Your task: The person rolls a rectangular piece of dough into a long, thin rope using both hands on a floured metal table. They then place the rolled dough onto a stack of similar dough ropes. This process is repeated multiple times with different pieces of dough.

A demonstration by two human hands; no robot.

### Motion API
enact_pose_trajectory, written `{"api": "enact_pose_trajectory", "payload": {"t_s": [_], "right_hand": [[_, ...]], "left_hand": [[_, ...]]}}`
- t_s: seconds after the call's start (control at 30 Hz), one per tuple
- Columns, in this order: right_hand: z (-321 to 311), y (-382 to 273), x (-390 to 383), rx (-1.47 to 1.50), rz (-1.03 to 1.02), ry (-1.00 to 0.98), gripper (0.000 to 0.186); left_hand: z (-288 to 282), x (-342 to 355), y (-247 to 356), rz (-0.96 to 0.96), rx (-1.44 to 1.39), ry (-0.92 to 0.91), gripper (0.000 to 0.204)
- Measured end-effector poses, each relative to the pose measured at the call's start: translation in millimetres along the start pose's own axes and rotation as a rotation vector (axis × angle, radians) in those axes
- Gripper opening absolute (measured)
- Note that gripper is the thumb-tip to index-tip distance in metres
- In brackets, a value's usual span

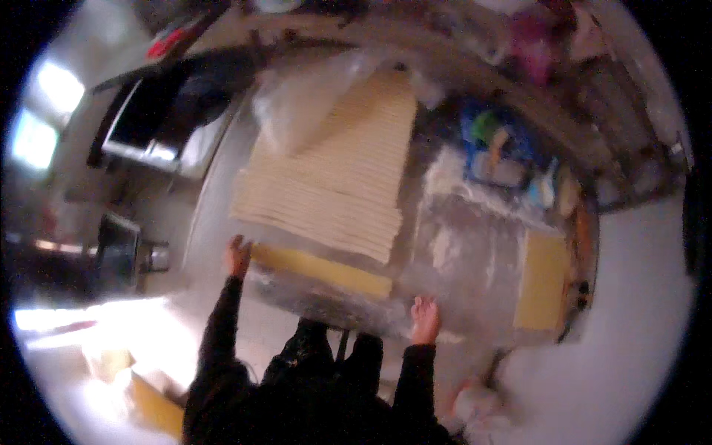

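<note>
A long, flat yellow strip (322, 271) lies across the near edge of the table, slanting down to the right. My left hand (237, 257) is beside its left end, fingers apart; blur hides whether it touches. Past the strip's right end, my right hand (426, 320) hovers or rests near the table edge with fingers apart and nothing visible in it. Beyond the strip spreads a large bed of pale, thin strips (326, 189) in close overlapping rows. Crumpled clear plastic sheeting (289, 107) covers its far left part.
A yellow rectangular sheet or block (541, 280) sits at the table's right end. Whitish powder (449, 178) dusts the grey tabletop (475, 282). At the back right stands a blue container (500, 159) with green and other items. White bags (478, 408) lie on the floor at right.
</note>
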State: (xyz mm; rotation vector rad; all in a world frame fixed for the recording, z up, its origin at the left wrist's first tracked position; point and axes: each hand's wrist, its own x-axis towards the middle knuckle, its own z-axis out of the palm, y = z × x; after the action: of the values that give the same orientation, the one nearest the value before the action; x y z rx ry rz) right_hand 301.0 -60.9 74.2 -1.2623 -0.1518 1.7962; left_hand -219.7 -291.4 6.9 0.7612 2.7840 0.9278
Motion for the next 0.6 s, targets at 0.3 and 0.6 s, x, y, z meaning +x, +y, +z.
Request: {"api": "enact_pose_trajectory", "payload": {"t_s": [0.3, 0.6], "right_hand": [[38, -69, -14, -1.304, -1.284, 0.369, 0.054], [-36, -80, 56, -1.515, -0.950, 0.066, 0.046]], "left_hand": [[84, -78, 222, 0.299, -0.409, -0.571, 0.037], [276, -226, 435, 0.502, -0.795, -1.026, 0.043]]}}
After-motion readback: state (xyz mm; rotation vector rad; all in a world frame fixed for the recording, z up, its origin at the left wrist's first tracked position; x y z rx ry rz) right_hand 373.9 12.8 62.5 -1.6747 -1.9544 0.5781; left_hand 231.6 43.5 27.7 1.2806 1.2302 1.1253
